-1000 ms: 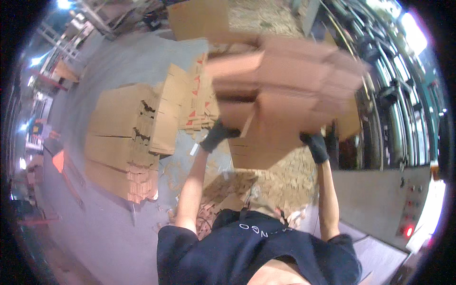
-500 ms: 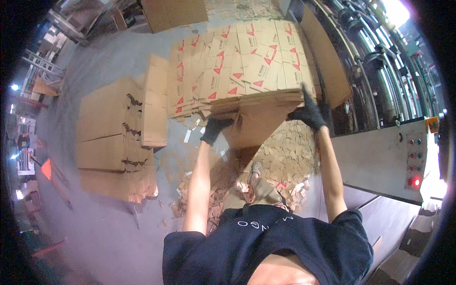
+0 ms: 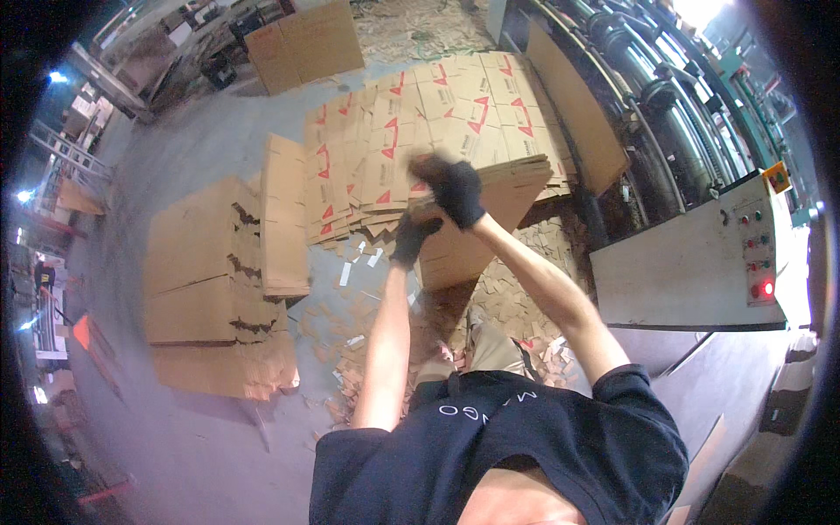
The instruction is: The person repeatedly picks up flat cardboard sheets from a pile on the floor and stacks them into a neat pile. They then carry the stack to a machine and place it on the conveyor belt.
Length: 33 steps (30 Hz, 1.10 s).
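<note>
A bundle of flat cardboard sheets tilts toward me, its near face hanging down in front of my legs. My left hand, in a dark glove, is closed on the bundle's near left corner. Just above it, my right hand, also gloved, is over the bundle's left end. Motion smears its fingers, and a brownish blur shows at their tips; I cannot tell whether it holds anything. Behind the bundle lies a wide spread of printed cardboard sheets with red triangle marks.
Stacked cardboard stands at the left, beside an upright cardboard piece. Cardboard scraps litter the floor by my feet. To the right are a roller machine and a white control panel with a lit red button.
My right hand has left the bundle's right end and swung left, close to my left hand. The view has shifted slightly, and the left hand stays at the bundle's left corner.
</note>
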Available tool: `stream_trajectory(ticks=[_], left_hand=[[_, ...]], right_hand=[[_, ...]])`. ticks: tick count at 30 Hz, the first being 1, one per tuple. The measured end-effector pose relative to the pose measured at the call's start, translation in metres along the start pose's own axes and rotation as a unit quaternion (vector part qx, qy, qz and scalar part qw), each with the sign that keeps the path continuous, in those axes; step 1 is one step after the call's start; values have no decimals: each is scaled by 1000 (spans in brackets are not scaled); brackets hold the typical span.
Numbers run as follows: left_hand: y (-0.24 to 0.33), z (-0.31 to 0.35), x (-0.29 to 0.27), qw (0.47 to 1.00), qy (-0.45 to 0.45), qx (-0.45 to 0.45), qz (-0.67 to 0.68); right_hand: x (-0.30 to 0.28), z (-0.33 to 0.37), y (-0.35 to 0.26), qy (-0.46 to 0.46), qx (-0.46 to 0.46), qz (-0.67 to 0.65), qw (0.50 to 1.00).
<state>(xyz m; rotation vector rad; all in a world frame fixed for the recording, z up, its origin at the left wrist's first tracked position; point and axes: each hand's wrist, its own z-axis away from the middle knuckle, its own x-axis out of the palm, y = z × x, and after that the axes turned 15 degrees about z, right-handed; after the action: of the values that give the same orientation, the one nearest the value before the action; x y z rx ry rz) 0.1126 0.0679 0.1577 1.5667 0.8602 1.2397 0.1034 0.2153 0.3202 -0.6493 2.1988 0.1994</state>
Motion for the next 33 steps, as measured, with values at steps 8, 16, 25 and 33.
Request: stream_trajectory(ticks=[8, 16, 25, 33], left_hand=[[-25, -11, -12, 995, 16, 90, -41], [-7, -32, 42, 993, 92, -63, 30], [1, -47, 88, 996, 91, -21, 11], [7, -59, 119, 996, 86, -22, -32]], right_hand=[[-41, 72, -12, -266, -65, -133, 953], [-22, 5, 90, -27, -71, -45, 996], [-51, 12, 159, -8, -290, 20, 957], [-72, 14, 175, -130, -205, -181, 953]])
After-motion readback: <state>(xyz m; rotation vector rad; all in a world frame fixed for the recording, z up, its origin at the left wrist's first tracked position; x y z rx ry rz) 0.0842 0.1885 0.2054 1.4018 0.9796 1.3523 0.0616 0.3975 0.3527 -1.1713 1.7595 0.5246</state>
